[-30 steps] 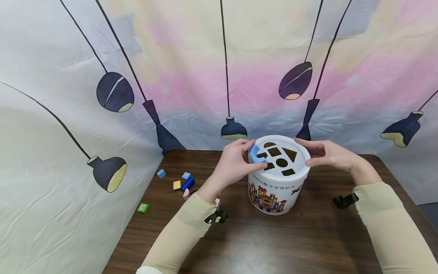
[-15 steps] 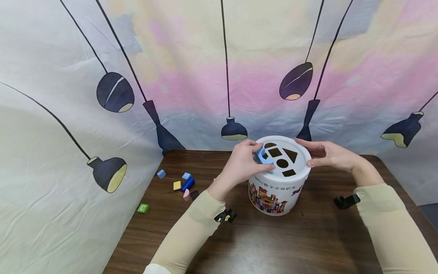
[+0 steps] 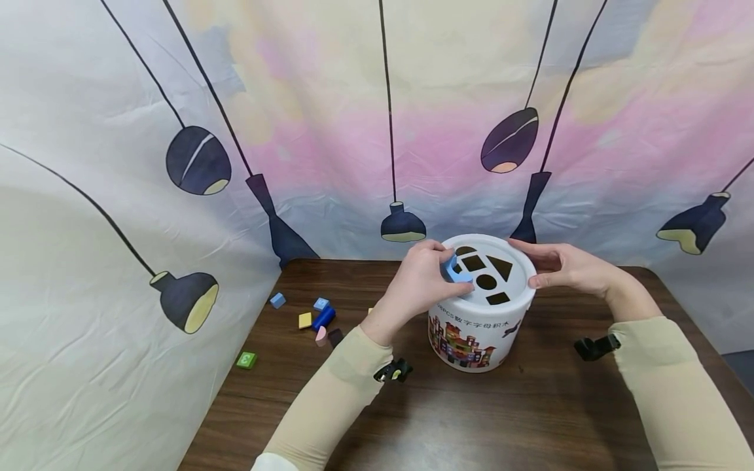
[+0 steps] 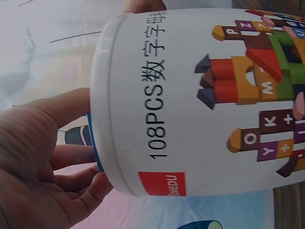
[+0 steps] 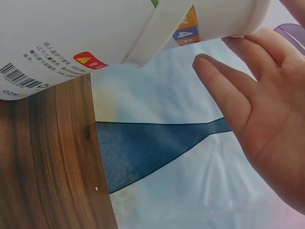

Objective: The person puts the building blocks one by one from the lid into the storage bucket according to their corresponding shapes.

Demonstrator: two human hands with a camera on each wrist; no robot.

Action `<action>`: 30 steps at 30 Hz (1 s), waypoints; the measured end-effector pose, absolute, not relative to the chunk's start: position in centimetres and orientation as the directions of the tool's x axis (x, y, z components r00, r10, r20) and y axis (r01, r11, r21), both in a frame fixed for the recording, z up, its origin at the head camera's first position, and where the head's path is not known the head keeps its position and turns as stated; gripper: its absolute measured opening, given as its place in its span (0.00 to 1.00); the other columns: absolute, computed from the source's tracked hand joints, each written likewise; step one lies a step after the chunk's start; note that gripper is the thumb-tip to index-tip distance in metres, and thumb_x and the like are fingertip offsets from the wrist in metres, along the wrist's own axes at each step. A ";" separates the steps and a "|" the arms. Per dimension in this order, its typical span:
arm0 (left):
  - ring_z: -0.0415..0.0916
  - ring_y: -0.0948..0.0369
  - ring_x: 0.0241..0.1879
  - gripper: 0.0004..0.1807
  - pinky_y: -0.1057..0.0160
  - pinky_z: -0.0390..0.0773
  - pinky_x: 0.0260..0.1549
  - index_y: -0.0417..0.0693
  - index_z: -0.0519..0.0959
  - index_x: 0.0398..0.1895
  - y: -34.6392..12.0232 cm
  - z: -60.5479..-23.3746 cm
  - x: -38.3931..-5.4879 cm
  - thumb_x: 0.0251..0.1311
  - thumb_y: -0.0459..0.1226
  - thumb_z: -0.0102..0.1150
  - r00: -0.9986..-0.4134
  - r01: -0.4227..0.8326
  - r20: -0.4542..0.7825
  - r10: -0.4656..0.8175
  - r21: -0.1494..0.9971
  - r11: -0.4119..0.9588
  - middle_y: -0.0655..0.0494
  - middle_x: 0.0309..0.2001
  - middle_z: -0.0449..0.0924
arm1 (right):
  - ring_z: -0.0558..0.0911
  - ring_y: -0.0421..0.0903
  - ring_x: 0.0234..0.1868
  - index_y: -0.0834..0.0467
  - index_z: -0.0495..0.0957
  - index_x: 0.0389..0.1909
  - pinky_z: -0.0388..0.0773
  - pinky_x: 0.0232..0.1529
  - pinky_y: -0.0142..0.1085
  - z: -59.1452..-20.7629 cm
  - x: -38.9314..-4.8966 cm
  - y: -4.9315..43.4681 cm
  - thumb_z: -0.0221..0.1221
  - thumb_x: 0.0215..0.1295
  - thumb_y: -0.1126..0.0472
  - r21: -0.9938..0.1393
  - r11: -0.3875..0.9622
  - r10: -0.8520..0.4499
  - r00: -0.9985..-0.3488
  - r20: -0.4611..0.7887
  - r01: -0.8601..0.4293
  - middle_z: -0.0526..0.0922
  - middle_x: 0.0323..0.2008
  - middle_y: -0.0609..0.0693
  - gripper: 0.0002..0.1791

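A white lidded block bucket (image 3: 474, 356) stands upright on the table, its lid (image 3: 517, 278) cut with shaped holes. My left hand (image 3: 421, 278) pinches a blue arch block (image 3: 456, 275) between thumb and fingers. The block lies against the left part of the lid, covering some holes. In the left wrist view, only a thin blue edge of it shows beside the rim. My right hand (image 3: 568, 265) holds the lid's right rim, thumb in front and fingers behind. In the right wrist view, one finger (image 5: 224, 88) stands off the bucket's wall; a white handle (image 5: 157, 31) crosses that side.
Loose blocks lie left on the brown table (image 3: 471, 418): a green one (image 3: 246, 359), light blue ones (image 3: 277, 299), a yellow one (image 3: 304, 320), a dark blue cylinder (image 3: 323, 318) and a pink one (image 3: 321, 336). A painted cloth (image 3: 330, 118) hangs behind.
My left hand has moved right with the blue arch block, from the lid's left edge further over the holes; it has barely moved in the last half second. My right hand keeps its place.
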State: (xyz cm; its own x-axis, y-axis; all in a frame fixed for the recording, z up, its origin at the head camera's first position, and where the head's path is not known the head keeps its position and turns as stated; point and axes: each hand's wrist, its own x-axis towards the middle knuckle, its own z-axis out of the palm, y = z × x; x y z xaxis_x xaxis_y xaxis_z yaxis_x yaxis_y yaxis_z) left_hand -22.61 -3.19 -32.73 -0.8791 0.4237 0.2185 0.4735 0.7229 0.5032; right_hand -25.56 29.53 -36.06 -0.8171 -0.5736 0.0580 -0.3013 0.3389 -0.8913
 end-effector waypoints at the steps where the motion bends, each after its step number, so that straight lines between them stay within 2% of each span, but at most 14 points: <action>1: 0.75 0.54 0.62 0.43 0.62 0.80 0.57 0.43 0.78 0.72 -3.1 -32.6 -22.6 0.57 0.54 0.82 -0.874 0.483 0.218 0.435 0.489 0.726 0.49 0.62 0.80 | 0.77 0.32 0.66 0.59 0.60 0.84 0.82 0.57 0.35 -36.1 -25.6 29.6 0.70 0.68 0.69 -0.892 0.337 -0.574 -0.817 0.058 -0.301 0.72 0.76 0.57 0.46; 8: 0.76 0.55 0.60 0.41 0.64 0.80 0.55 0.41 0.79 0.71 -2.8 -32.7 -22.9 0.59 0.51 0.81 -0.849 0.526 0.225 0.478 0.446 0.724 0.48 0.61 0.80 | 0.79 0.34 0.65 0.58 0.60 0.84 0.83 0.57 0.36 -36.4 -25.7 29.9 0.69 0.68 0.69 -0.896 0.334 -0.570 -0.820 0.055 -0.292 0.74 0.75 0.53 0.46; 17: 0.77 0.55 0.60 0.42 0.63 0.80 0.57 0.41 0.80 0.70 -2.9 -32.8 -22.9 0.57 0.53 0.81 -0.845 0.534 0.228 0.484 0.427 0.730 0.49 0.60 0.81 | 0.79 0.35 0.66 0.57 0.59 0.85 0.83 0.57 0.38 -36.7 -25.9 30.0 0.69 0.69 0.69 -0.906 0.318 -0.573 -0.818 0.051 -0.279 0.76 0.74 0.47 0.46; 30: 0.76 0.55 0.60 0.41 0.63 0.80 0.55 0.42 0.81 0.69 -2.8 -33.2 -23.0 0.58 0.54 0.81 -0.841 0.540 0.229 0.490 0.412 0.734 0.49 0.60 0.81 | 0.80 0.34 0.64 0.58 0.59 0.84 0.84 0.56 0.38 -36.7 -25.9 30.0 0.69 0.69 0.68 -0.883 0.353 -0.570 -0.819 0.060 -0.311 0.76 0.74 0.52 0.46</action>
